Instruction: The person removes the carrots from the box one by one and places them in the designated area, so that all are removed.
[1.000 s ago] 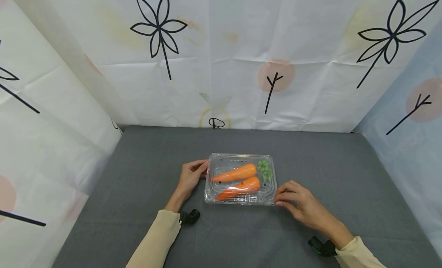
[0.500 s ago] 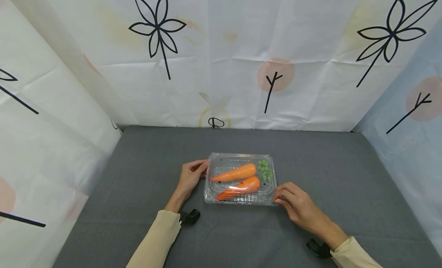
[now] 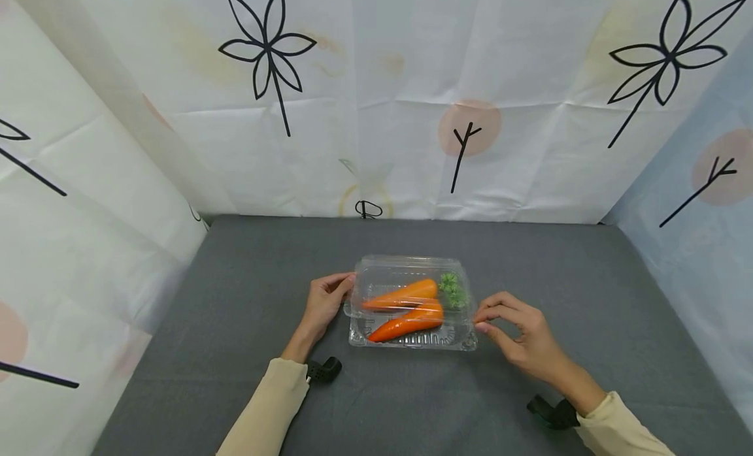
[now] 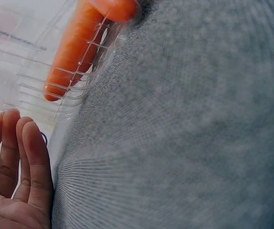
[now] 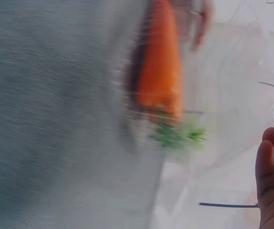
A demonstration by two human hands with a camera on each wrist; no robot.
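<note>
A clear plastic clamshell box (image 3: pixel 412 342) sits on the table, holding two orange carrots (image 3: pixel 406 322) and a piece of curly green leaf (image 3: pixel 451 290). Its transparent lid (image 3: pixel 406 266) is raised at the near side, and the base's front edge shows below it. At the box's left edge, my left hand (image 3: pixel 322 304) pinches the rim between thumb and fingertips; the other fingers extend alongside in the left wrist view. My right hand (image 3: pixel 523 335) pinches the lid's near right corner. The right wrist view is blurred, with the carrot (image 5: pixel 160 62) seen through plastic.
A grey cloth-covered table (image 3: pixel 412 404) lies under the box. White fabric (image 3: pixel 400 64) printed with black leaf outlines hangs at the back and sides. Black wrist cameras (image 3: pixel 323 370) sit at both sleeve cuffs.
My right hand has lifted the lid's near edge up and away from the base. The left hand and the carrots have stayed in place.
</note>
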